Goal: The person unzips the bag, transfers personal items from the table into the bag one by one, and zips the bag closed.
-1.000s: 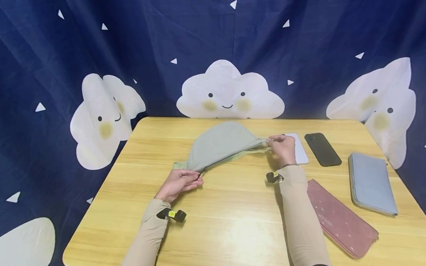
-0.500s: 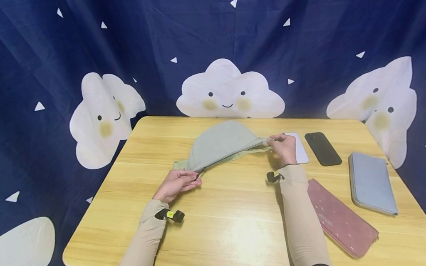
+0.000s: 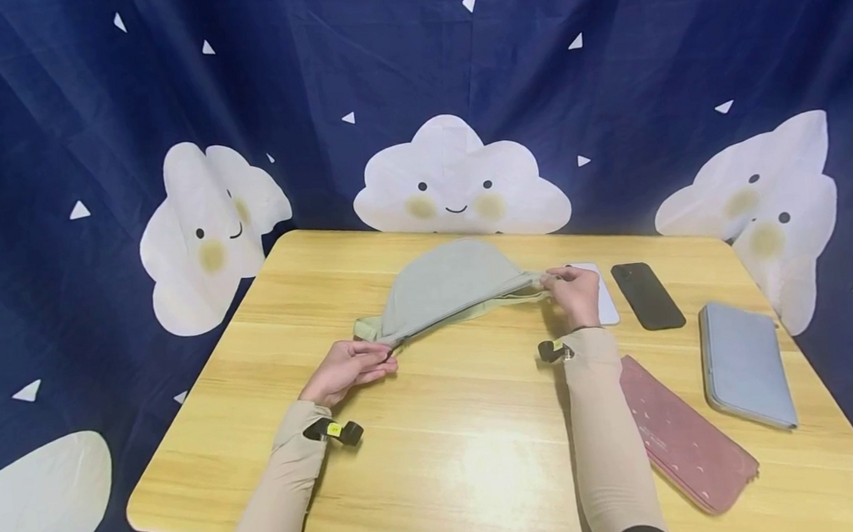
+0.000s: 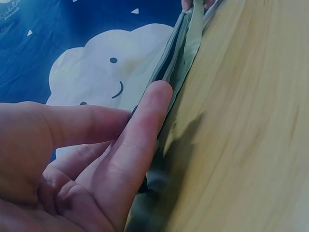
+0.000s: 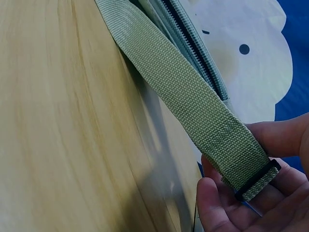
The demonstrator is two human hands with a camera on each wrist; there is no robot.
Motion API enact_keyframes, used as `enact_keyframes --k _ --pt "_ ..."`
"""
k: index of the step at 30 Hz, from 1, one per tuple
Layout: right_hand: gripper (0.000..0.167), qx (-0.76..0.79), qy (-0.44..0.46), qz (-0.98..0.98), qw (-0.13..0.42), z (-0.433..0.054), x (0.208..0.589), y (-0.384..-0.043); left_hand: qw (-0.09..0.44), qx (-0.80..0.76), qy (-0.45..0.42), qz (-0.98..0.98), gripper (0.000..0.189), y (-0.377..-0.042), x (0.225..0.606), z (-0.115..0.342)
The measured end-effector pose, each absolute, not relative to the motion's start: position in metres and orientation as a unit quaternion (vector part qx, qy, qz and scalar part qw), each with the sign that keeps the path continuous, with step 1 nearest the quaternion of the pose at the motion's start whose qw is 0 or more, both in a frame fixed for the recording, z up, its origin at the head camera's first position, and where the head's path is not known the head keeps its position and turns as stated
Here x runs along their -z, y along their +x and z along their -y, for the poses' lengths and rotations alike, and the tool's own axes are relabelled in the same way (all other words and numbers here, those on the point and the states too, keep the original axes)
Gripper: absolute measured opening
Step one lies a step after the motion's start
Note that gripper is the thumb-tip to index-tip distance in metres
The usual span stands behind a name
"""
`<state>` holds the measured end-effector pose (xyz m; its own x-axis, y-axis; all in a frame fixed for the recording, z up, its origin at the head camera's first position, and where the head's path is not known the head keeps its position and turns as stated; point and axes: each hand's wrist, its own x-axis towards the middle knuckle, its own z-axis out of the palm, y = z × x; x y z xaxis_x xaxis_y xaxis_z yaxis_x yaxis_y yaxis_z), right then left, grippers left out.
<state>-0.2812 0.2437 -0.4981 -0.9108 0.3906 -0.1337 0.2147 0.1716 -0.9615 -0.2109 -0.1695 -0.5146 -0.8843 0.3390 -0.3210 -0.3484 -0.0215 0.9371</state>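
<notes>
A grey-green waist bag (image 3: 450, 281) with a curved top lies on the table, its zipper edge turned toward me. My left hand (image 3: 348, 368) pinches something small and dark at the bag's left end, between thumb and index finger; in the left wrist view the fingers mostly hide it. At the other end, my right hand (image 3: 575, 294) pinches the bag's corner beside its strap. The right wrist view shows the woven green strap (image 5: 193, 101) with a black slider (image 5: 258, 180) against the fingers. Next to it, the zipper (image 5: 198, 53) shows parted teeth with a dark gap.
Right of the bag, a white flat object (image 3: 606, 298) lies partly behind my right hand, then a black phone (image 3: 647, 295). A blue-grey zip wallet (image 3: 746, 364) and a dusty-pink pouch (image 3: 688, 437) lie nearer. A navy cloud-print curtain (image 3: 291, 76) hangs behind the table (image 3: 443, 473).
My left hand has shifted slightly left and my right hand slightly right. The bag's zipper edge looks a little more stretched between them. Both hands keep their holds.
</notes>
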Motion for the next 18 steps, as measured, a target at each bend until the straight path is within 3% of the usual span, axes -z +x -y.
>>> enact_keyframes --k 18 --pt "0.034 -0.622 -0.203 0.753 0.069 -0.2444 0.4949 -0.2774 0.238 -0.712 -0.008 -0.660 0.039 -0.2073 0.5138 0.1785"
